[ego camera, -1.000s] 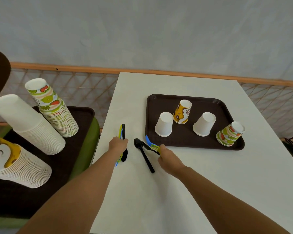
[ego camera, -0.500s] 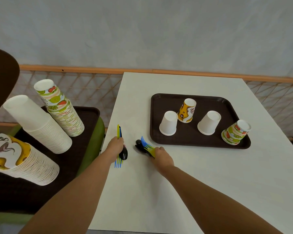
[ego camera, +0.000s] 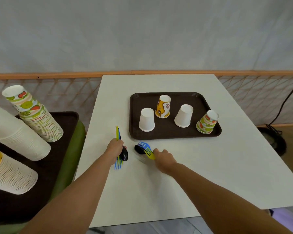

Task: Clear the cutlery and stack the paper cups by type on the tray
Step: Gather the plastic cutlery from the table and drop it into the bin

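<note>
A black plastic spoon point(ego camera: 124, 154), blue fork point(ego camera: 116, 165) and yellow fork point(ego camera: 117, 133) are clenched in the left hand point(ego camera: 114, 147). Three matching utensils point(ego camera: 146, 149) are clenched in the right hand point(ego camera: 165, 159), beside the brown plastic tray point(ego camera: 167, 135). Four upturned paper cups point(ego camera: 146, 119) are borne on it: two white, one yellow, one fruit-printed.

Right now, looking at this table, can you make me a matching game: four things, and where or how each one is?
Things: 1 yellow cup; 2 fruit-print cup; 3 left hand; 4 right hand.
States: A grips forks and black spoon, tines away from the person; B upside down at the tray's near right corner; C grips cutlery, tines towards the person; D upside down, farthest back on the tray.
Pairs: 1-D; 2-B; 3-C; 4-A.
</note>
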The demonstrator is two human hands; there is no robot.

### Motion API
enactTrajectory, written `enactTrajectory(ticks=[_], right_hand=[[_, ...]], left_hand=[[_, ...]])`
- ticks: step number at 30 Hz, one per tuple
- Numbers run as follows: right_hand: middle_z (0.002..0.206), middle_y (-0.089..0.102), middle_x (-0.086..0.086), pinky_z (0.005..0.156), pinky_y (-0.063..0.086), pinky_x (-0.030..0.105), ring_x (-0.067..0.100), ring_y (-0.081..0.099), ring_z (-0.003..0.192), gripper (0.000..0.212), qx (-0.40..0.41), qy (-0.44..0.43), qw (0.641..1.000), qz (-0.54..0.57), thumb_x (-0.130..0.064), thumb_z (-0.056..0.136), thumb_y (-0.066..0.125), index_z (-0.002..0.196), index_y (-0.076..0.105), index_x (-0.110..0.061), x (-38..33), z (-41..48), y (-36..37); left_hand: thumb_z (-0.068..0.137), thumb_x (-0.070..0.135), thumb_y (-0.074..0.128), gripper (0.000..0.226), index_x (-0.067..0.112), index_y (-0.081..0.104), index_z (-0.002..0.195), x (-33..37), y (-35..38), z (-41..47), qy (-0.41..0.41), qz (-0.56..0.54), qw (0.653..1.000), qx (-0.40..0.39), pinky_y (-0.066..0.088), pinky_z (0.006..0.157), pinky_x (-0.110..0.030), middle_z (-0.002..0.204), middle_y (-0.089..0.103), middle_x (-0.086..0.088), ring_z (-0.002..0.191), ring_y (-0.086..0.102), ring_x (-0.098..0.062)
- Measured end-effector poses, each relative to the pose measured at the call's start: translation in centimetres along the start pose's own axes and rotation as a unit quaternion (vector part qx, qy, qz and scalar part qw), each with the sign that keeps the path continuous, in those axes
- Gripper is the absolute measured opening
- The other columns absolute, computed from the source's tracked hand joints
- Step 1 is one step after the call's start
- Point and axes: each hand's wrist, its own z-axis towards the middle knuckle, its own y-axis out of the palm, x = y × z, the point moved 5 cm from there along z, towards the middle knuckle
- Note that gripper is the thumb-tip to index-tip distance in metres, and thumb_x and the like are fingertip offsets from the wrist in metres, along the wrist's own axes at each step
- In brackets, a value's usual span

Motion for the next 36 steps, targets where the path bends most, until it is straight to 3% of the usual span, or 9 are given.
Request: enactTrajectory(ticks=[3, 7, 9, 13, 20, 23, 26, 31, 36], right_hand=[[0.114, 0.056, 0.024, 0.071, 0.035, 0.033, 0.038, 0.056, 0.104, 0.026, -0.004, 0.013, 0.997, 0.070, -0.004, 0.092, 0.033, 0.117, 0.041, -0.005, 3.8, -1.4, 0.0], [0.112, 0.057, 0.025, 0.068, 0.031, 0.031, 0.038, 0.055, 0.097, 0.011, 0.004, 0.039, 0.988, 0.149, -0.004, 0.091, 0.035, 0.096, 0.035, -0.013, 9.9, -5.0, -0.7], [0.107, 0.057, 0.024, 0.067, 0.030, 0.029, 0.031, 0.050, 0.085, 0.012, 0.021, 0.058, 0.981, 0.185, -0.001, 0.089, 0.035, 0.093, 0.034, -0.013, 13.5, -7.3, -0.9], [0.090, 0.048, 0.012, 0.058, 0.031, 0.027, 0.022, 0.043, 0.080, 0.009, 0.054, 0.093, 0.957, 0.271, 0.000, 0.089, 0.038, 0.090, 0.038, -0.009, 21.4, -12.4, -0.6], [0.065, 0.044, -0.002, 0.033, 0.027, 0.008, 0.009, 0.038, 0.053, 0.012, 0.126, 0.176, 0.876, 0.431, -0.013, 0.097, 0.041, 0.088, 0.048, -0.015, 34.9, -22.4, 1.3], [0.061, 0.042, 0.002, 0.034, 0.027, 0.014, 0.011, 0.035, 0.050, 0.013, 0.166, 0.213, 0.831, 0.487, -0.011, 0.097, 0.038, 0.087, 0.046, -0.013, 40.8, -27.3, 2.8], [0.060, 0.041, 0.004, 0.040, 0.026, 0.021, 0.014, 0.034, 0.048, 0.015, 0.199, 0.266, 0.776, 0.536, -0.010, 0.097, 0.036, 0.087, 0.046, -0.013, 46.0, -31.3, 4.4], [0.064, 0.048, 0.010, 0.045, 0.030, 0.026, 0.018, 0.037, 0.049, 0.014, 0.224, 0.337, 0.705, 0.583, -0.007, 0.096, 0.035, 0.088, 0.047, -0.008, 53.0, -35.6, 7.6], [0.065, 0.047, 0.009, 0.035, 0.027, 0.018, 0.017, 0.033, 0.047, 0.015, 0.181, 0.382, 0.680, 0.599, -0.006, 0.096, 0.035, 0.088, 0.047, -0.006, 57.7, -36.6, 11.3]], left_hand=[[0.094, 0.008, 0.039, 0.023, 0.013, 0.044, 0.072, 0.6, 3.0, -1.6, 0.022, 0.008, 1.000, -0.006, 0.035, 0.058, -0.025, 0.067, 0.051, -0.006, 0.064, 0.046, -0.020], [0.093, 0.008, 0.041, 0.017, 0.009, 0.048, 0.078, 1.1, 9.1, -5.0, 0.026, 0.009, 0.998, -0.061, 0.036, 0.061, -0.027, 0.066, 0.049, -0.006, 0.060, 0.044, -0.017], [0.094, 0.009, 0.041, 0.014, 0.008, 0.049, 0.082, 1.0, 12.7, -7.1, 0.027, 0.023, 0.996, -0.086, 0.037, 0.063, -0.029, 0.067, 0.050, -0.006, 0.061, 0.044, -0.017], [0.096, 0.008, 0.039, 0.011, 0.005, 0.047, 0.088, 0.9, 21.1, -12.7, 0.036, 0.037, 0.988, -0.149, 0.038, 0.062, -0.027, 0.069, 0.055, -0.007, 0.062, 0.047, -0.017], [0.098, 0.010, 0.038, 0.012, 0.004, 0.048, 0.099, 0.1, 36.3, -23.3, 0.078, 0.064, 0.957, -0.270, 0.039, 0.063, -0.026, 0.072, 0.060, -0.006, 0.067, 0.050, -0.015], [0.098, 0.008, 0.038, 0.014, 0.003, 0.051, 0.094, -1.2, 42.6, -28.2, 0.087, 0.068, 0.942, -0.317, 0.039, 0.062, -0.024, 0.067, 0.060, -0.006, 0.066, 0.051, -0.016], [0.097, 0.006, 0.038, 0.026, 0.009, 0.053, 0.076, -2.6, 47.8, -32.4, 0.100, 0.097, 0.922, -0.362, 0.040, 0.064, -0.023, 0.061, 0.059, -0.004, 0.064, 0.049, -0.015], [0.100, 0.009, 0.033, 0.031, 0.011, 0.051, 0.075, -5.9, 54.9, -36.9, 0.063, 0.162, 0.877, -0.447, 0.043, 0.069, -0.028, 0.062, 0.056, -0.004, 0.063, 0.053, -0.016], [0.100, 0.007, 0.032, 0.022, 0.006, 0.047, 0.084, -8.5, 59.9, -37.9, 0.033, 0.225, 0.838, -0.496, 0.045, 0.050, -0.023, 0.065, 0.053, -0.010, 0.038, 0.059, -0.007]])
